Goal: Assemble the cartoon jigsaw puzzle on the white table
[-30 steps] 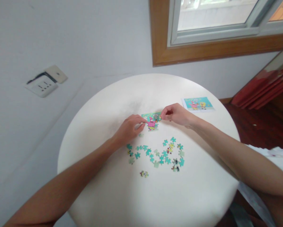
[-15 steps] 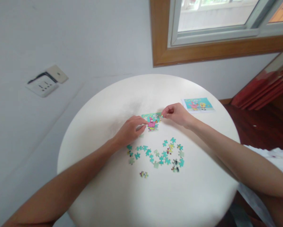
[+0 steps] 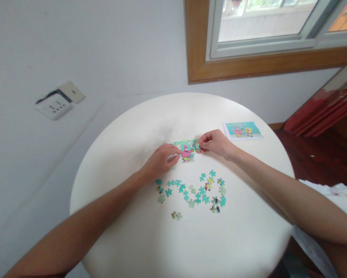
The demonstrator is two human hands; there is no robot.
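Observation:
A partly joined jigsaw puzzle [image 3: 187, 152] with a pink starfish figure lies flat on the round white table. At its left side, my left hand [image 3: 163, 158] rests with the index finger stretched onto the puzzle and the thumb apart, holding nothing. My right hand [image 3: 215, 143] pinches a small puzzle piece [image 3: 198, 147] at the puzzle's right edge; the fingertips partly cover it. Nearer to me, several loose teal and pale pieces [image 3: 198, 197] are scattered. A piece pair with yellow and dark parts [image 3: 176, 215] lies apart at the front.
A printed reference picture [image 3: 243, 130] lies at the table's back right. The white table [image 3: 150, 247] stands close to a wall with a socket [image 3: 54, 105]. A wood-framed window [image 3: 260, 63] is behind, and a red curtain [image 3: 321, 104] hangs at the right.
My right hand has shifted slightly down with the piece, which now sits against the puzzle's right edge. My left hand has stayed on the puzzle's left side.

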